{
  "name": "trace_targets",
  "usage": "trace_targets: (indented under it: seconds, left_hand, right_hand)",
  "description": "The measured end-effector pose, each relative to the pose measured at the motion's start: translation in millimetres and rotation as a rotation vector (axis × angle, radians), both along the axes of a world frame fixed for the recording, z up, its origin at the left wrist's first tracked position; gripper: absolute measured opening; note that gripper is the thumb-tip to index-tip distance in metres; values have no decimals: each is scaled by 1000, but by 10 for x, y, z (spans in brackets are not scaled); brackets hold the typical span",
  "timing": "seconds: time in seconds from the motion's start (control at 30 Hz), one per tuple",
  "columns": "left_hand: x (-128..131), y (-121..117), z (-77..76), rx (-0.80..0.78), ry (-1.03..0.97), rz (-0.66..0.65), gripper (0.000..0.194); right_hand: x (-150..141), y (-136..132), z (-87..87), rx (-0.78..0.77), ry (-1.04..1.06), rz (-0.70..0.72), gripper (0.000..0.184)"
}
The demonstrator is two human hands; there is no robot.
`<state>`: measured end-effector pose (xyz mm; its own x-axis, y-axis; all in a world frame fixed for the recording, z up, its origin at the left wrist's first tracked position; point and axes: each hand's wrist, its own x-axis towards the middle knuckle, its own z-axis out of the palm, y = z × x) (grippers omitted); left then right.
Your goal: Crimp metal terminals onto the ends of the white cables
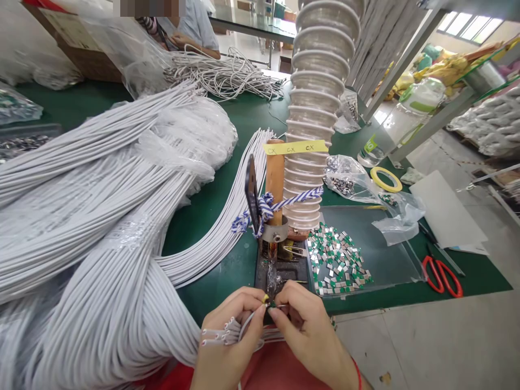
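My left hand (239,330) is closed around several white cables (229,331), pinching one cable's end between thumb and forefinger. Close against it, my right hand (304,327) is closed in a pinch on a small green circuit board (273,304), mostly hidden by the fingers. Both sets of fingertips meet just below the tip of a soldering iron, whose wooden handle (275,184) points upward in a metal clamp (275,232). Right of the iron, many small green boards with silver metal connectors (337,260) lie loose on a clear sheet.
Large bundles of white cable (101,227) fill the left side. A ribbed clear hose (317,108) rises behind the iron. At right are red-handled scissors (442,277), yellow tape (385,179) and a plastic bottle (400,122). A person (195,32) sits across the table.
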<state>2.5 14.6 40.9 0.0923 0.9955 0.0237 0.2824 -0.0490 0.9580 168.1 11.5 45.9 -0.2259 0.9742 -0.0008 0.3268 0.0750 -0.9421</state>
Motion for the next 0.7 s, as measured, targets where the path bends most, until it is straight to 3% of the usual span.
trace_targets:
  seconds: [0.33,0.5,0.7]
  left_hand:
    - [10,-42,-155,-132,-189,29,19]
    - [-7,-39,-105,-130,-85,-91,20]
    - [20,-58,-145,-73,-37,-73,28]
  right_hand:
    - [-12,20,-22,-140,59,-132,8]
    - [-8,19,-36,-97,41,-157,17]
    - [-10,-24,-71,-123,145,-164,10]
